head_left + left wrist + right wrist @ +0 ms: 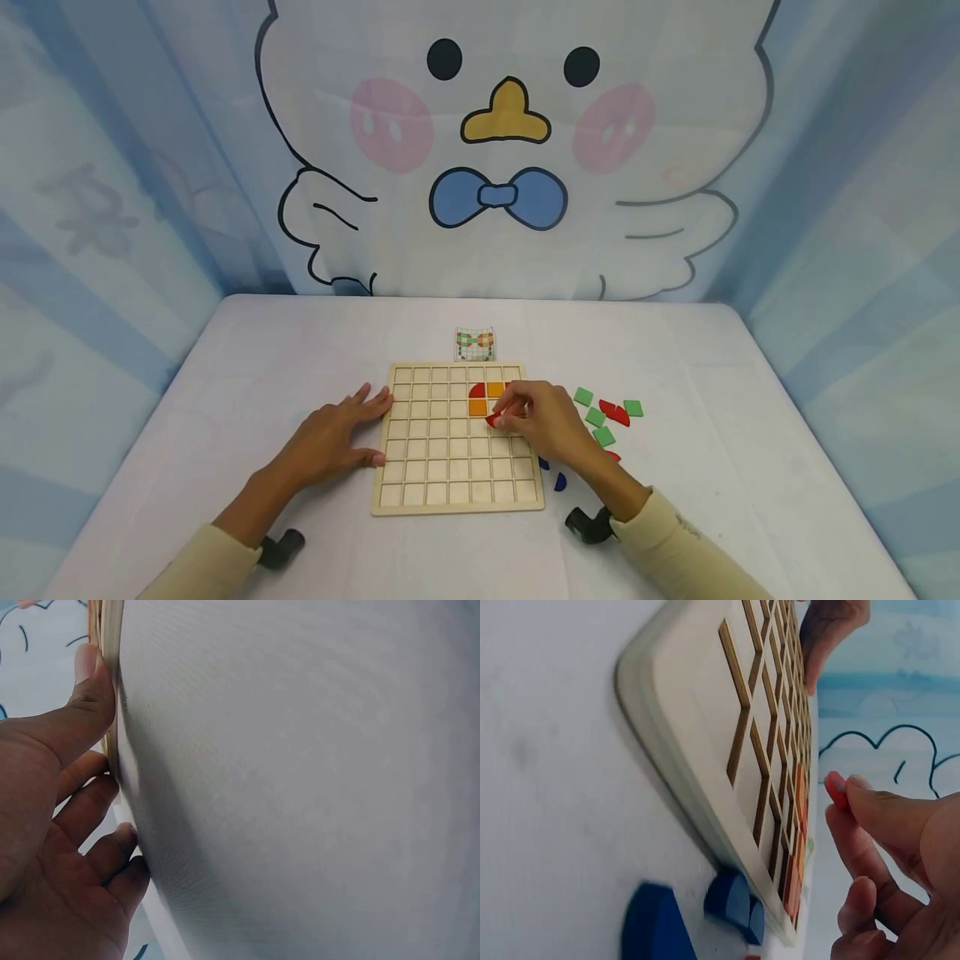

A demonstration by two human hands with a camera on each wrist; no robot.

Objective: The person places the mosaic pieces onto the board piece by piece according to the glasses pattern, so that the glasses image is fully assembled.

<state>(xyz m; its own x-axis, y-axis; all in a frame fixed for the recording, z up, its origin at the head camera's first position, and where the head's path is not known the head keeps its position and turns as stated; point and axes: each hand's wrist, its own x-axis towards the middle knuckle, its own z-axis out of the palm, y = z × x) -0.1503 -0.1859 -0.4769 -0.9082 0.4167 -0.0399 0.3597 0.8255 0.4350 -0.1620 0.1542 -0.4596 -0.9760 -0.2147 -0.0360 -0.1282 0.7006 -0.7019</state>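
A wooden grid board (427, 473) lies on the white table. My left hand (330, 439) rests against its left edge, fingers spread and thumb apart, touching the rim. Over the board's right half, my right hand (546, 421) pinches a small red quarter-round piece (492, 420) between thumb and fingertips; the right wrist view shows this red piece (836, 791) held above the surface. Just beyond it, a red quarter-round tile (477, 391), an orange square (495, 390) and a second orange square (477, 407) sit in grid cells. Another red bit is mostly hidden behind the right hand.
A small pattern card (475, 343) lies behind the board. To the right are scattered several green squares (603, 436) and red pieces (615, 412), some partly covered by the right arm. Blue pieces (560, 482) lie by the board's right edge. A printed curtain (495, 258) hangs behind the table.
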